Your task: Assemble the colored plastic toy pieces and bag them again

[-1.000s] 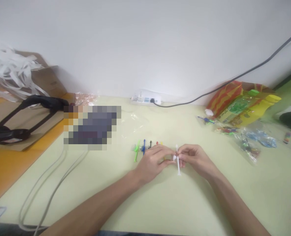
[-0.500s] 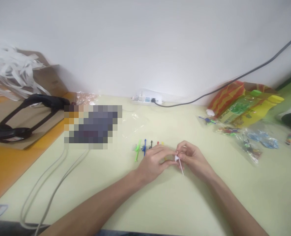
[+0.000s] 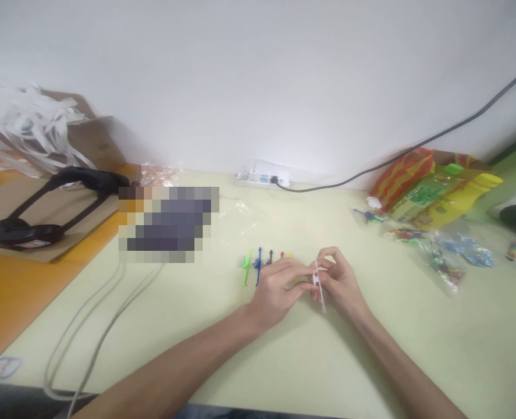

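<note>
- Centre of frame: the left hand (image 3: 279, 291) and right hand (image 3: 342, 285) meet low over the table (image 3: 284, 361). Both pinch a white plastic pin (image 3: 320, 288) between their fingertips, and its shaft slants toward the lower right.
- Handling, as judged: the pin looks very light, thin and smooth. It seems stiff but liable to bend or snap along the shaft, so the thicker head gives the surest hold.
- Just left of the hands: coloured pins (image 3: 258, 265) lie in a row.
- Right of frame: clear bags (image 3: 441, 259) of small parts, well apart.
</note>
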`<state>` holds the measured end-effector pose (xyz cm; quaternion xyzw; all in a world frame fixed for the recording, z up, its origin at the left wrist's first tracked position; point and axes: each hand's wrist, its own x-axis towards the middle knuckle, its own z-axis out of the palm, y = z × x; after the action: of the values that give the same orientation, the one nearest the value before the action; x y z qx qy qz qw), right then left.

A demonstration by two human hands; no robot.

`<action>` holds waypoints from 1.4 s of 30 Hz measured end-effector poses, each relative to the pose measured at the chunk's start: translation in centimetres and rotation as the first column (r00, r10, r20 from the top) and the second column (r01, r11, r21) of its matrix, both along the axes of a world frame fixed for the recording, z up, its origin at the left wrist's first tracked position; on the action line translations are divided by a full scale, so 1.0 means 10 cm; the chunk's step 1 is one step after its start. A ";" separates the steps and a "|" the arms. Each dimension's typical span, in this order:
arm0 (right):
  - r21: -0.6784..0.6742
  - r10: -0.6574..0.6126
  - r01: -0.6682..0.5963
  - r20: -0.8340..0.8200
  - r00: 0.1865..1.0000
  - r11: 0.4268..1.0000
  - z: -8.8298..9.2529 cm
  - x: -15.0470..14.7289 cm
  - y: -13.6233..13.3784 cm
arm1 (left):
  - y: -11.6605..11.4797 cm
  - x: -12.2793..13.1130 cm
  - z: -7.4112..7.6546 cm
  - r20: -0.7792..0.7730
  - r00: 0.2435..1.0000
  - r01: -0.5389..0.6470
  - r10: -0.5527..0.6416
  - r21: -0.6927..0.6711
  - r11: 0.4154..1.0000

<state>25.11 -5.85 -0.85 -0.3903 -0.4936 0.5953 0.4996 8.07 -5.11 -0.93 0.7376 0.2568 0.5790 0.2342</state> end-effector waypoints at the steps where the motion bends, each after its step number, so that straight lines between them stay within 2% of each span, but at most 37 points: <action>1: 0.012 -0.010 0.010 0.007 1.000 1.000 0.00 0.00 0.00 | 0.00 0.00 0.00 0.007 1.000 -0.002 0.002 0.008 1.000; 6: 0.019 0.041 -0.042 0.087 0.995 0.999 0.01 0.07 0.01 | 0.03 -0.01 0.02 -0.060 0.998 -0.017 0.023 0.096 0.995; 11: 0.005 0.093 -0.094 0.099 0.991 0.996 0.07 0.24 0.04 | 0.03 -0.01 0.01 -0.265 0.960 -0.038 0.087 0.187 0.982; 14: 0.003 0.148 -0.149 0.124 0.981 0.989 0.11 0.31 0.03 | 0.01 0.00 -0.01 -0.336 0.932 -0.064 0.133 0.207 0.976; 18: -0.001 0.218 -0.222 0.209 0.953 0.975 0.16 0.36 0.01 | -0.02 0.04 -0.02 -0.382 0.914 -0.066 0.137 0.193 0.979; 22: -0.009 0.151 -0.153 0.251 0.956 0.988 0.18 0.43 0.02 | 0.00 -0.01 0.06 -0.425 0.896 -0.027 0.132 0.243 0.970; 25: 0.008 0.063 -0.069 0.306 0.950 0.998 0.16 0.50 0.08 | 0.13 -0.26 0.20 -0.458 0.880 0.012 0.123 0.281 0.960; 29: -0.003 -0.009 0.011 0.397 0.918 1.000 0.03 0.56 0.18 | 0.42 -0.81 0.31 -0.472 0.860 -0.109 0.193 0.200 0.974; 33: 0.023 -0.033 0.026 0.459 0.888 0.999 -0.10 0.52 0.22 | 0.57 -1.25 0.17 -0.550 0.813 -0.178 0.191 0.078 0.981; 37: 0.079 -0.103 0.073 0.507 0.855 0.994 -0.14 0.43 0.22 | 0.51 -1.39 0.03 -0.580 0.807 -0.200 0.107 -0.098 0.975; 42: 0.051 -0.145 0.136 0.457 0.878 0.989 -0.11 0.33 0.20 | 0.51 -1.44 0.06 -0.614 0.789 -0.192 0.023 -0.211 0.959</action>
<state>28.39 -3.83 -1.92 -0.5503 -0.5733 0.4440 0.4141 -6.34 0.02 -0.35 0.8303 0.4341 0.2857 0.2014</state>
